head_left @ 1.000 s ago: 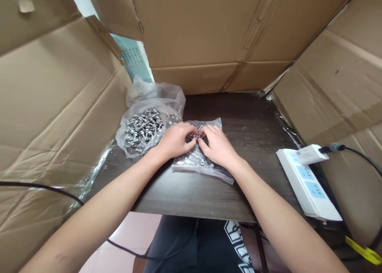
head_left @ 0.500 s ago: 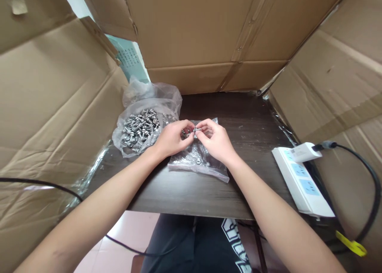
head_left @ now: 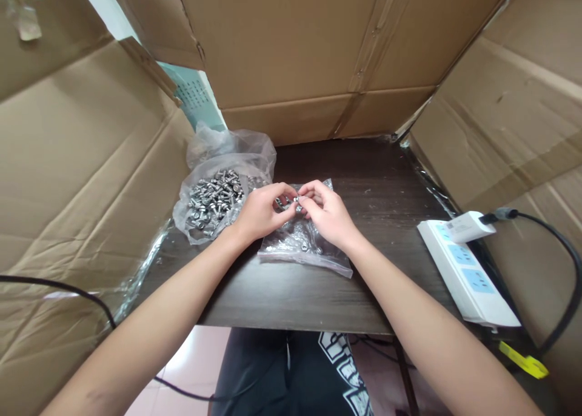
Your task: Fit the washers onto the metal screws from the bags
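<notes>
Left hand (head_left: 261,211) and right hand (head_left: 328,214) meet fingertip to fingertip, pinching a small screw (head_left: 297,200) together.

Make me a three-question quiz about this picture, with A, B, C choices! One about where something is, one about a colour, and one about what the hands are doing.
1. Where is the open bag of screws?
A. Left of the hands on the table
B. On the power strip
C. On the floor

2. What colour is the power strip?
A. Black
B. White with light blue patches
C. Red

3. What are the left hand and right hand doing?
A. Lying flat and apart
B. Lifting a cardboard box
C. Pinching a small metal part together between their fingertips

Answers:
1. A, the bag lies on the dark table just beside the left hand.
2. B, its body is white and its sockets sit on blue patches.
3. C, both sets of fingertips meet at the shiny part above the flat clear bag.
</notes>
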A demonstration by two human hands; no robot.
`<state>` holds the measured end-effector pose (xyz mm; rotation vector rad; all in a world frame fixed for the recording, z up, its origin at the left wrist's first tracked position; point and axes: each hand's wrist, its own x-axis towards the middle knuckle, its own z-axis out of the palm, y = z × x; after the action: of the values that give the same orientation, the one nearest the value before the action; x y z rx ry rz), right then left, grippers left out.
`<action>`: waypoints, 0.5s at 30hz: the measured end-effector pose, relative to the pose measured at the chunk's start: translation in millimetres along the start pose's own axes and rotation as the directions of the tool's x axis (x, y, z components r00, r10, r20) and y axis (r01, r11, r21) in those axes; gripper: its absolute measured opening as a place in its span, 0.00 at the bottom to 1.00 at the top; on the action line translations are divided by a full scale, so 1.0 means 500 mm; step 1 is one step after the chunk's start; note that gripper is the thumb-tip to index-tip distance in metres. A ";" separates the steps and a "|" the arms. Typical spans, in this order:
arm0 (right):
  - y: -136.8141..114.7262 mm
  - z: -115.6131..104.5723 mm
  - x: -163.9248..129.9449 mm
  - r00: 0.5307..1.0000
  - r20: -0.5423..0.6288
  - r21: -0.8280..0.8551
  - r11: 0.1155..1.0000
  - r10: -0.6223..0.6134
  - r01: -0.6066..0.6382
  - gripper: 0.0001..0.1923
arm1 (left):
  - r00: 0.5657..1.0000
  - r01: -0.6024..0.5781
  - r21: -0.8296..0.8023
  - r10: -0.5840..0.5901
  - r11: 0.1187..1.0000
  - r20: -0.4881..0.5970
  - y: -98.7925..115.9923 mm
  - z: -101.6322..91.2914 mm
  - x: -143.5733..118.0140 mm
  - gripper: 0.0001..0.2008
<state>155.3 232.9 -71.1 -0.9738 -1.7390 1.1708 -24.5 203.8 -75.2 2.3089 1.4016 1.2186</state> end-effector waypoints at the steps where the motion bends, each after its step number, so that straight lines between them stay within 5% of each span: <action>1: 0.001 0.000 0.001 1.000 0.001 0.022 1.000 0.014 -0.014 0.06 | 1.000 -0.006 0.001 0.006 1.000 -0.003 0.001 -0.001 0.000 0.05; 15: 0.000 -0.010 0.009 0.992 0.066 0.262 0.957 0.109 -0.122 0.09 | 0.994 -0.103 0.087 0.100 0.991 0.038 -0.004 -0.013 0.003 0.07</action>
<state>158.4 238.4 -68.8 -0.8974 -1.5307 1.4734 -30.0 204.7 -71.3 2.4769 1.3692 1.1601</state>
